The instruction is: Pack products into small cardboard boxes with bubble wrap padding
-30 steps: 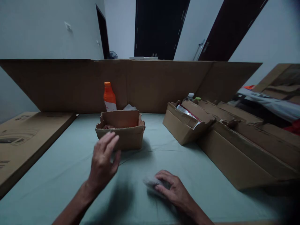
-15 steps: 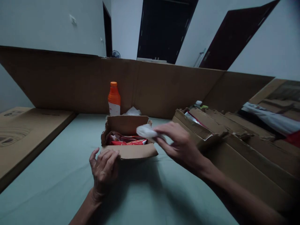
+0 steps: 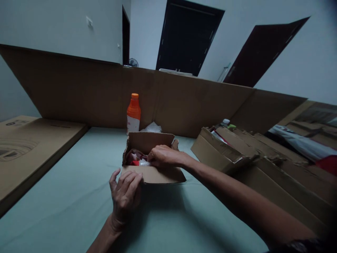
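A small open cardboard box (image 3: 155, 174) sits in the middle of the pale green table (image 3: 65, 196). Red packets (image 3: 133, 159) lie inside it. My right hand (image 3: 164, 155) reaches into the box, fingers curled over a small white packet (image 3: 144, 163) that rests on the red ones. My left hand (image 3: 125, 193) is at the box's near left corner, its fingers bent against the front wall and steadying it.
An orange bottle (image 3: 133, 113) and crumpled white plastic (image 3: 151, 128) stand behind the box, against a long cardboard wall (image 3: 79, 91). Several torn cardboard boxes (image 3: 237, 151) with goods fill the right side. A flat printed carton (image 3: 23, 147) lies at the left.
My right hand lifted the white packet off the table, carried it over the box and lowered it inside. My left hand moved onto the box's front corner. The view shifted closer.
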Available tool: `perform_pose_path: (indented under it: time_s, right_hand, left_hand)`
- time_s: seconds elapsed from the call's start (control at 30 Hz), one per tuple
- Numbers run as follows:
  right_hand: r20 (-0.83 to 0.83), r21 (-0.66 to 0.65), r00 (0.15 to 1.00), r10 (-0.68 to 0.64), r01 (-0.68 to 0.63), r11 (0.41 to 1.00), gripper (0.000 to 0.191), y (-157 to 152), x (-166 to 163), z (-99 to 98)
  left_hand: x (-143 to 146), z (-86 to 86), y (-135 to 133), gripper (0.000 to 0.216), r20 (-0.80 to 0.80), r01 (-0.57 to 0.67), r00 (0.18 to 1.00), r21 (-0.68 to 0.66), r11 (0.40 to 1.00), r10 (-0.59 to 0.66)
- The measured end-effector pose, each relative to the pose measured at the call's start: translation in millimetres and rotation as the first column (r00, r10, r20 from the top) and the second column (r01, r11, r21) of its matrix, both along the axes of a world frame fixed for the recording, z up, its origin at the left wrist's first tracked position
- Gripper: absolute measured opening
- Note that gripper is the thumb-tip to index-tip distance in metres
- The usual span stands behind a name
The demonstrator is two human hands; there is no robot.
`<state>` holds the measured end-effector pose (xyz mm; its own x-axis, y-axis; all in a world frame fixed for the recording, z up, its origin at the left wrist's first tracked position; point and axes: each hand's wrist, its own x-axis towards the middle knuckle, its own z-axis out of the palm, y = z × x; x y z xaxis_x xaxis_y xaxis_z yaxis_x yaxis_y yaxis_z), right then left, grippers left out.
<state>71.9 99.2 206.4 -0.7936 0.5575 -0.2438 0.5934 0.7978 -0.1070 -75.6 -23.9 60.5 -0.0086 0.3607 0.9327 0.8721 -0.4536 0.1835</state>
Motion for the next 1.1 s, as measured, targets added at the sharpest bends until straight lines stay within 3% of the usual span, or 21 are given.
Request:
perform_pose_path:
  time_s: [0.2,0.37,0.47,0.57,0.67,0.77,0.9,1.0,1.1]
  right_hand:
    - [0.004,-0.239,1.000,-0.029,0.029,0.971,0.013,8,5,6.4]
    - [0.076,-0.035,0.996,-0.056,0.058,0.998,0.017,9,-3,-2.3]
    - [-0.010,0.069,0.997,-0.075,0.075,0.995,0.018,11,-1,3.0]
    - [-0.145,0.245,0.980,-0.138,0.171,0.954,0.023,16,1,8.8]
    - [-0.074,0.384,0.988,-0.137,0.155,0.910,0.027,21,-5,0.0]
    - [0.078,0.348,0.992,-0.100,0.067,0.935,0.027,26,-18,-22.1]
    - [0.100,0.315,0.986,-0.131,0.094,0.944,0.024,31,-29,-39.4]
    - [0.067,0.307,0.990,-0.125,0.098,0.947,0.024,28,-18,-29.6]
    - [-0.197,0.369,0.974,-0.114,0.182,0.912,0.024,12,16,-12.8]
  left_hand:
    - [-1,0.1,0,0.030,-0.013,0.005,1.000,0.017,1.000,-0.005]
    - [1,2.1,1,0.027,0.021,0.012,1.000,0.043,0.999,-0.013]
    - [2,2.0,2,0.027,0.029,0.032,0.999,0.042,0.999,-0.033]
    - [1,0.9,2,0.027,0.031,0.047,0.998,0.034,0.998,-0.048]
    - [1,-0.5,2,0.027,0.034,0.039,0.999,0.037,0.999,-0.040]
    - [0,-1.7,3,0.028,0.028,0.036,0.999,0.035,0.999,-0.037]
    - [-2,-3.1,3,0.031,0.003,0.068,0.998,0.035,0.997,-0.068]
    - [-6,-3.8,2,0.046,-0.005,0.035,0.999,0.065,0.997,-0.035]
    - [-12,-4.0,1,0.074,0.081,-0.043,0.996,0.084,0.996,0.037]
